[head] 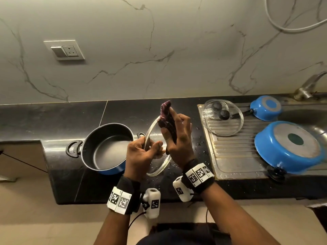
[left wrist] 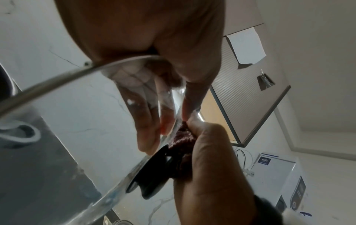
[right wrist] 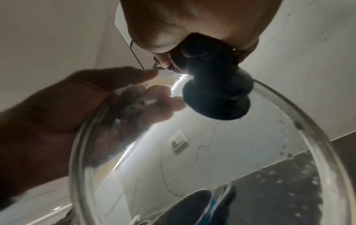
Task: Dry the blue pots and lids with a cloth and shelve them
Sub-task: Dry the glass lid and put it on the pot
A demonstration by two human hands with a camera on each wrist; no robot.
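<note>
My left hand (head: pixel 148 145) grips a glass lid (head: pixel 160 167) by its rim and holds it on edge above the black counter. My right hand (head: pixel 175 131) pinches a dark maroon cloth (head: pixel 167 121) between thumb and fingers against the lid's upper part. In the left wrist view the cloth (left wrist: pixel 183 137) sits just above the lid's black knob (left wrist: pixel 152 175). The right wrist view shows the knob (right wrist: pixel 217 97) and the wet glass (right wrist: pixel 192 152). A blue pot (head: pixel 108 147) stands upright just left of my hands.
On the steel drainboard (head: pixel 235 156) at the right lie two more glass lids (head: pixel 223 121), an upturned small blue saucepan (head: pixel 267 107) and an upturned large blue pot (head: pixel 290 147). A tap (head: pixel 311 84) stands behind. Water drops dot the counter (head: pixel 198 144).
</note>
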